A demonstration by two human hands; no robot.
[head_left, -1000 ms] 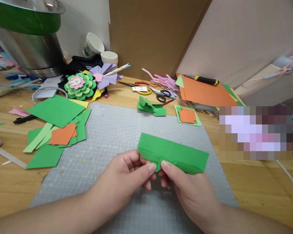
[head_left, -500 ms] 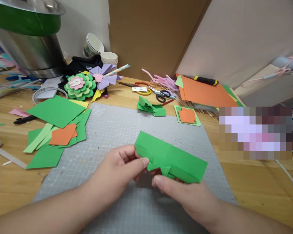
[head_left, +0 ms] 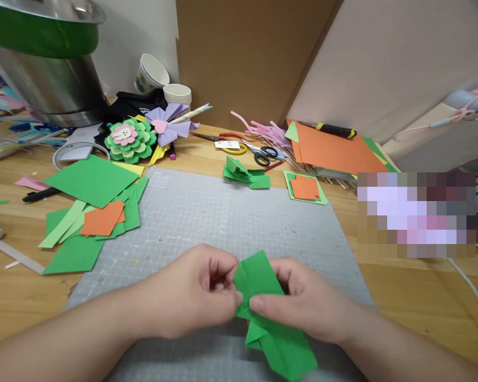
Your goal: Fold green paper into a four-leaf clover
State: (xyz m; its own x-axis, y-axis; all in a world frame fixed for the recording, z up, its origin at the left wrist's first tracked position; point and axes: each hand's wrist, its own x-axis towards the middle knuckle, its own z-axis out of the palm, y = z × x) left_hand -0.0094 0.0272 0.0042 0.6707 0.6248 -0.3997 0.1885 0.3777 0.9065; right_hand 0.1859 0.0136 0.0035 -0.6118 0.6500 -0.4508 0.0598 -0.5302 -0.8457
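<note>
The left hand [head_left: 207,292] and right hand [head_left: 314,305] pinch a folded green paper [head_left: 258,273] over the cutting mat's [head_left: 191,212] near half, the left probably at the paper's edge. Open grid stretches farther; a brown board [head_left: 247,58] backs the table [head_left: 402,286].

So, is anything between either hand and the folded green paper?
Nothing visible: the left hand grips the folded green paper at its left edge, and the right hand holds it directly from the right.
</note>
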